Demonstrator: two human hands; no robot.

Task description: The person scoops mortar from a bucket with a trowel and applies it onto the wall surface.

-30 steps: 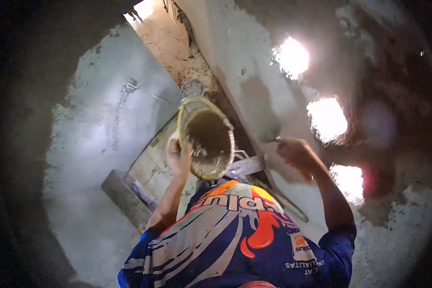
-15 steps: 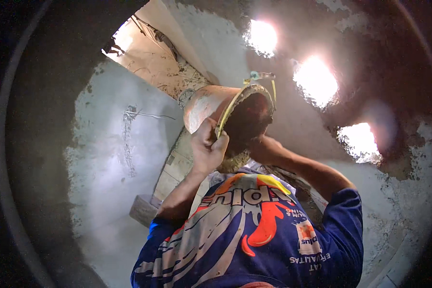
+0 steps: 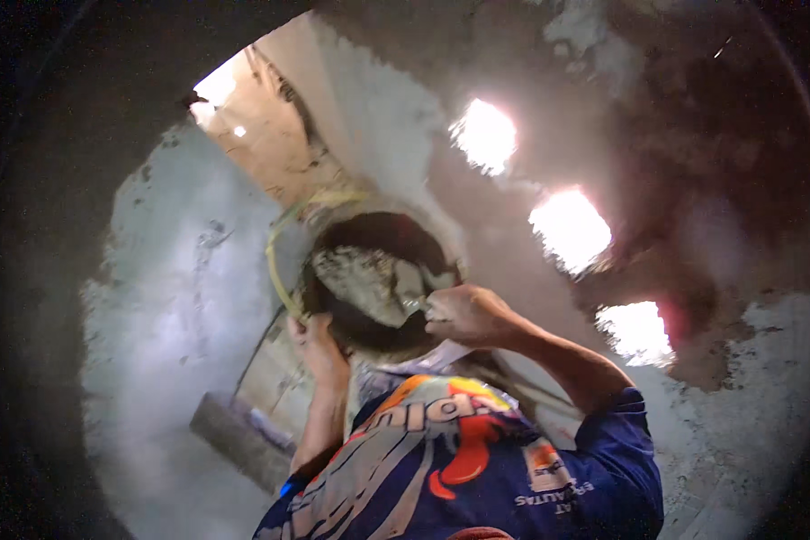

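A round bucket (image 3: pixel 326 331) is in front of my body, its mouth turned up towards me and its inner wall dark. Grey wet-looking mortar (image 3: pixel 360 279) lies inside, with a smoother pale patch at its right that is too blurred to name. The yellow handle (image 3: pixel 274 261) hangs out over the left side. My left hand (image 3: pixel 319 349) is closed on the bucket's near left rim, by the handle's end. At the right rim my right hand (image 3: pixel 470 315) is closed, its fingers reaching over the edge; blur hides the exact grip.
Three bright openings (image 3: pixel 570 229) run along the dark, rough wall on the right. A pale plastered wall (image 3: pixel 162 297) stands on the left, with a long grey block (image 3: pixel 243 441) near its foot. Beyond the bucket, a lit brownish passage (image 3: pixel 274 117) opens at upper left.
The bucket has swung from lying sideways to mouth-up, moving left and down, so its mortar shows. Its handle has shifted to the left side. Both hands have moved with it.
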